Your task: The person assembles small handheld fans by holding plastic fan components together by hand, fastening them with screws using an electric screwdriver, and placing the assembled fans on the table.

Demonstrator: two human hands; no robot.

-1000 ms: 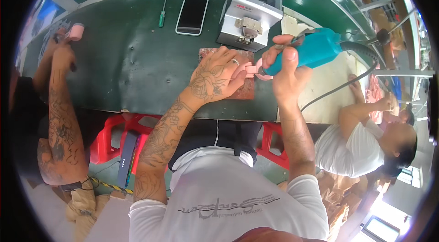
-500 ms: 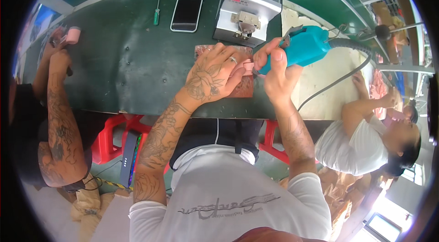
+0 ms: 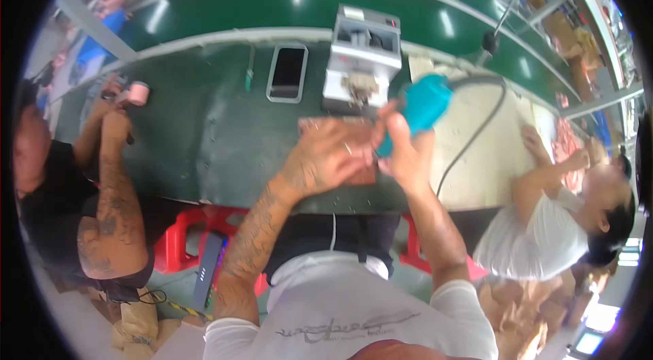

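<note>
Teal tool (image 3: 427, 103) is clasped in right hand (image 3: 407, 152)
Stiff-looking, it is probably best held round its middle; left hand (image 3: 323, 157) is half-curled over mat (image 3: 364, 176), any hold unclear.

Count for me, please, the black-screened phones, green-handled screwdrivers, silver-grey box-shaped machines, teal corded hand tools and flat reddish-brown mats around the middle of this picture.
Black-screened phone with pale rim: 1
Thin green-handled screwdriver: 1
Silver-grey box-shaped machine: 1
Teal corded hand tool, in the right hand: 1
Flat reddish-brown mat, partly covered by the left hand: 1
Total: 5
</note>
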